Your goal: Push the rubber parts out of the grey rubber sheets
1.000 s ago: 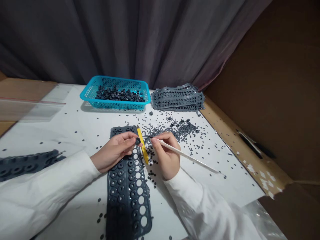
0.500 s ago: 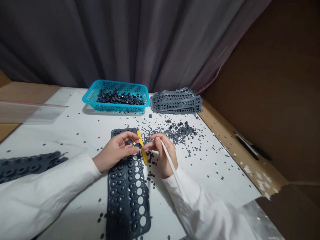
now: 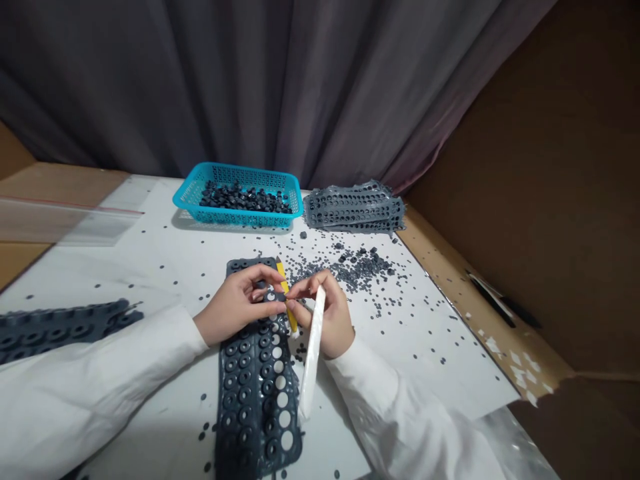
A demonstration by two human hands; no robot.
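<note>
A dark rubber sheet (image 3: 257,393) with rows of ring-shaped pieces and a column of open round holes lies lengthwise in front of me. Over its upper end, my left hand (image 3: 237,303) is closed in a pinch; a small dark rubber piece shows there in the earlier frame but is now mostly hidden by the fingers. My right hand (image 3: 330,320) meets it fingertip to fingertip and keeps a long flat white strip (image 3: 313,360) against its palm, slanting down. Beneath the fingertips lies a yellow pen-like tool (image 3: 292,320) with a dark tip.
A blue basket (image 3: 240,218) of small dark pieces stands at the back, beside stacked perforated sheets (image 3: 350,208). Small dark discs (image 3: 357,273) are scattered rightward. Another rubber sheet (image 3: 65,328) lies left, near clear plastic bags (image 3: 65,223). A dark-handled tool (image 3: 493,300) rests at right.
My right fingertips have moved left to meet those of my left hand. The white strip has swung, its lower end now further left and its broad side showing.
</note>
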